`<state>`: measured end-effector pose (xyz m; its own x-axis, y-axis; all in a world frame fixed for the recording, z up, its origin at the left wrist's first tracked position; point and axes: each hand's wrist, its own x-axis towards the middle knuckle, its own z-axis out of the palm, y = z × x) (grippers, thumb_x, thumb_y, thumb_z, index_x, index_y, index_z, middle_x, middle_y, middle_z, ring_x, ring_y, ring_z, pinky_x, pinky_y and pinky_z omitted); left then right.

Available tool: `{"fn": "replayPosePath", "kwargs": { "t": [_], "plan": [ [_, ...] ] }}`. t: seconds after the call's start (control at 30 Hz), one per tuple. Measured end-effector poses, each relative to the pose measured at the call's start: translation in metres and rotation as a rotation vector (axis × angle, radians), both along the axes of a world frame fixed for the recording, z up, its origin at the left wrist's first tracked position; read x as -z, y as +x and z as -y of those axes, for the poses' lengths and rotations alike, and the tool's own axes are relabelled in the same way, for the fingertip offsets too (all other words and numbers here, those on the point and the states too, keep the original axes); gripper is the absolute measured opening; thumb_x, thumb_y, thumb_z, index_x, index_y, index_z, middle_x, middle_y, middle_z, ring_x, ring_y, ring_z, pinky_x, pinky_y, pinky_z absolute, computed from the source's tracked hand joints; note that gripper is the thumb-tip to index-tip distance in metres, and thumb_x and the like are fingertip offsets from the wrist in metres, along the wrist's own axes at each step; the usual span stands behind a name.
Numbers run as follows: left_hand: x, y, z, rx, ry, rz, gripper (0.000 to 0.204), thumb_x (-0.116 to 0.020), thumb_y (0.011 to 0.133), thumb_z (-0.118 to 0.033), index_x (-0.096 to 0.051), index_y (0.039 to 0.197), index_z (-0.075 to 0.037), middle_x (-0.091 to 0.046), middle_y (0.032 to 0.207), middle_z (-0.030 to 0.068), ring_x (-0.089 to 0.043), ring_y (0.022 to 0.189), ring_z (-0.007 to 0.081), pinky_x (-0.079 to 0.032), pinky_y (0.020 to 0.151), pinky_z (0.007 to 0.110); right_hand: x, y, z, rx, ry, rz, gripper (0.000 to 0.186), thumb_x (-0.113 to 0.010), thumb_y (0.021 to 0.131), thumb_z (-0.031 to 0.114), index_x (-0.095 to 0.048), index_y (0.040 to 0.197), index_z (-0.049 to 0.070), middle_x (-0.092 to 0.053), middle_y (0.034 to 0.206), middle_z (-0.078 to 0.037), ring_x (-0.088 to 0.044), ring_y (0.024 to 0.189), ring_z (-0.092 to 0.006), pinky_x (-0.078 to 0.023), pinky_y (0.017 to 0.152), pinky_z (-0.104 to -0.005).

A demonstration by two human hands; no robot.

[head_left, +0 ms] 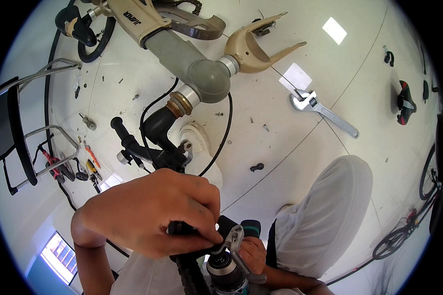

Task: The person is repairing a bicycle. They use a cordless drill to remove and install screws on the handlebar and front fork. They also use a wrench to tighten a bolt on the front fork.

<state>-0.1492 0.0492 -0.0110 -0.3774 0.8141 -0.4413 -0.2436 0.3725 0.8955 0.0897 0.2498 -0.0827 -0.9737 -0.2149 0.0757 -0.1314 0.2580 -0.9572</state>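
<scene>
Two hands [155, 216] grip one handlebar [147, 147]; two wrenches [322, 113] visible.

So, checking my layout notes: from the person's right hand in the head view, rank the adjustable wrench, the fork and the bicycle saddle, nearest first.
From the right hand:
1. Adjustable wrench, on the floor, up and right.
2. Bicycle saddle, far right.
3. Fork, tan, at the top on the frame.

- Two hands: left hand [152, 214], right hand [253, 254], lower centre.
- One adjustable wrench [323, 112], right of centre.
- One bicycle frame [182, 54], upper left.
- One bicycle saddle [405, 102], far right.
</scene>
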Motion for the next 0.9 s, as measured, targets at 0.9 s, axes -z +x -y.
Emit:
{"fn": "replayPosePath", "kwargs": {
  "t": [0.9],
  "plan": [
    [0.0023, -0.0013, 0.0011, 0.025, 0.016, 0.064, 0.023, -0.077, 0.074, 0.0, -0.075, 0.096, -0.008, -0.067, 0.093, 0.0051, -0.065, 0.084, 0.02, -0.051, 0.067, 0.029, -0.0036, -0.0084, 0.0025, 0.048, -0.013, -0.032, 0.032, -0.065, 0.085, 0.009, -0.057, 0.11, -0.01, -0.064, 0.086, -0.022, -0.062, 0.067, -0.0348, -0.05, 0.06, -0.0449]
  ]
}}
